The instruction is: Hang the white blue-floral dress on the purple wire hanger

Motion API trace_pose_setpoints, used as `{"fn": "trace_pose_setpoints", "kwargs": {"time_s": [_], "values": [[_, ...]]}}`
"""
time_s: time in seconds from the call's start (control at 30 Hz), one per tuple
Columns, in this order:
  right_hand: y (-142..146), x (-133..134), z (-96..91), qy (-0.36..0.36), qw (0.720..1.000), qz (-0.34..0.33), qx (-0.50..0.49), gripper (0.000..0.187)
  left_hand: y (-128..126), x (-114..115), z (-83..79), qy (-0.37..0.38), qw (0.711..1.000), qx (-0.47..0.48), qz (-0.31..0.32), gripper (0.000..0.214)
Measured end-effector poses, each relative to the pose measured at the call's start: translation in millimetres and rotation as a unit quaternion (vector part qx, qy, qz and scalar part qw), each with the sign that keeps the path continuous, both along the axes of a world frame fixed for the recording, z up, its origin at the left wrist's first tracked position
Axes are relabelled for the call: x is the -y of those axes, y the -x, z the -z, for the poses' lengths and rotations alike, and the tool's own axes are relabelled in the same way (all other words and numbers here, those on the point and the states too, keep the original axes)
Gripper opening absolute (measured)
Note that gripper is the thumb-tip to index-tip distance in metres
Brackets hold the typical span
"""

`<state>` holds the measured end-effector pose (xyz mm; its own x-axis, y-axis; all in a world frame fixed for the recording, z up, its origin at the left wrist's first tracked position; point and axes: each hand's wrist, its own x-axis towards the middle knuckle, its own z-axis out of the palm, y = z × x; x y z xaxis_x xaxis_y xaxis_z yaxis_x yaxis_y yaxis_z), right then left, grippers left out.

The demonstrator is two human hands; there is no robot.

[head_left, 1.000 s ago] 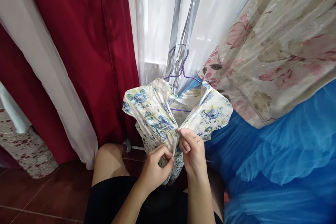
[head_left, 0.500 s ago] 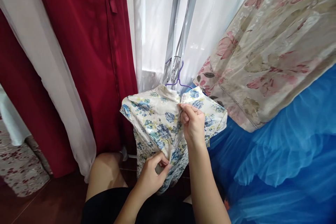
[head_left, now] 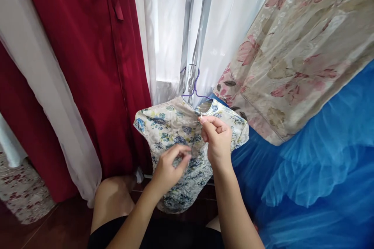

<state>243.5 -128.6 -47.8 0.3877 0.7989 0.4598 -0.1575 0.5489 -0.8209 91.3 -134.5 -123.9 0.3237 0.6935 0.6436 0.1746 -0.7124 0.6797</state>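
A white garment with blue and yellow-green flowers (head_left: 163, 122) hangs in front of me on a purple hanger (head_left: 195, 88). My right hand (head_left: 217, 136) is closed in a pinch at the neckline, on what looks like a small silvery zipper pull (head_left: 200, 115). The neckline gapes just above those fingers. Lower and to the left, my left hand (head_left: 171, 167) hovers before the garment's middle. Its thumb and forefinger are apart and blurred by motion, with nothing seen between them.
Dark red fabric (head_left: 87, 66) and a pale drape (head_left: 49, 58) hang at left. Behind the hanger are white cloth (head_left: 166, 27) and grey ribbons (head_left: 201, 15). At right hang a beige floral fabric (head_left: 292, 66) and blue tulle (head_left: 306, 171). My bare knee (head_left: 111, 198) is close below.
My left hand has let go of the garment's middle and moved up a little. My right hand stays pinched near the neck, where the collar now gapes wider.
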Motion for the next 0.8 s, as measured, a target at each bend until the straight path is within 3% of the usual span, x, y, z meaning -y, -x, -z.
{"fn": "trace_pose_setpoints", "kwargs": {"time_s": [0.13,0.2,0.27,0.37,0.47,0.63,0.73,0.8], "values": [[-3,11,-1.3,0.008,1.0,0.002,0.028,0.02,-15,-27,-69.3,-0.083,0.992,0.085,-0.035,0.029],[-4,13,-3.4,0.015,0.999,0.003,0.043,0.021,-22,-35,-91.5,-0.108,0.992,0.061,-0.03,0.022],[-4,10,-3.5,0.017,0.998,0.009,0.051,0.023,-28,-37,-102.3,-0.15,0.987,0.037,-0.045,0.015],[-1,-1,4.8,0.012,0.998,0.024,0.055,0.026,-32,-32,-106.5,-0.202,0.974,0.05,-0.088,0.013],[5,-9,21.9,0.04,0.997,0.02,0.065,0.028,-26,-33,-113.0,-0.202,0.964,0.113,-0.131,0.012],[11,4,47.1,0.092,0.994,-0.004,0.058,0.025,21,-77,-122.5,-0.087,0.934,0.301,-0.172,0.02],[17,17,54.3,0.117,0.992,-0.017,0.051,0.021,58,-114,-100.6,0.018,0.875,0.45,-0.177,0.017],[23,23,59.2,0.136,0.989,-0.049,0.043,0.017,75,-131,-74.3,0.117,0.8,0.563,-0.173,0.014]]}}
